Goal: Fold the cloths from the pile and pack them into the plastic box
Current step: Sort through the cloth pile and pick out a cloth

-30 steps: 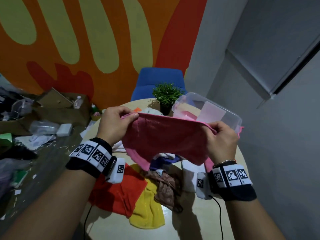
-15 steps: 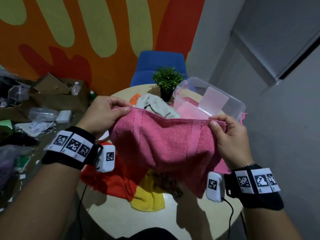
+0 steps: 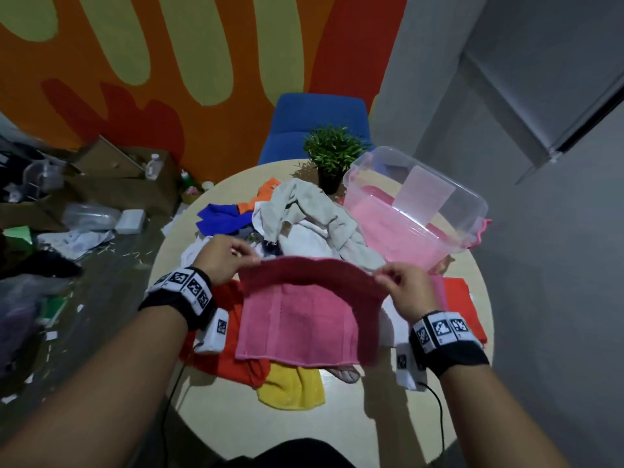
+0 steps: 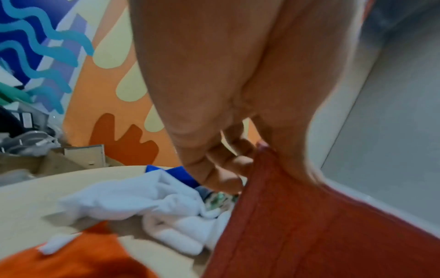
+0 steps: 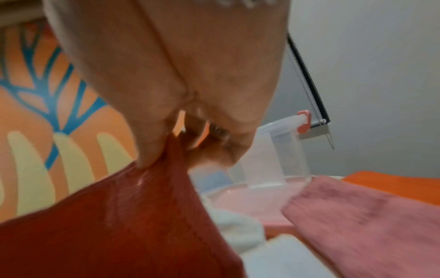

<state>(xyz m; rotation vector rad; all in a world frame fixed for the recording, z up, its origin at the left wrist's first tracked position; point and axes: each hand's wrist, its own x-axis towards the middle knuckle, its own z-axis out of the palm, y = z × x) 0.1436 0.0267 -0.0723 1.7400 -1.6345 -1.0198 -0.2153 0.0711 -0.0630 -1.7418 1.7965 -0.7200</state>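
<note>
Lowered since earlier: your pink towel (image 3: 305,315), now doubled over cloth pile (image 3: 304,217) on counter (image 3: 354,410); left hand (image 3: 224,256), right hand (image 3: 403,288) each pinching fold corner.

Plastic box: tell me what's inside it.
The plastic box holds a flat pink cloth across its bottom, seen through the clear wall. Anything beneath that cloth is covered. A frosted label hides part of the far side.

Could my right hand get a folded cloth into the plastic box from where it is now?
Probably yes. The plastic box stands open, just beyond the right hand, with nothing between them, though that hand is pinching the pink towel.
</note>
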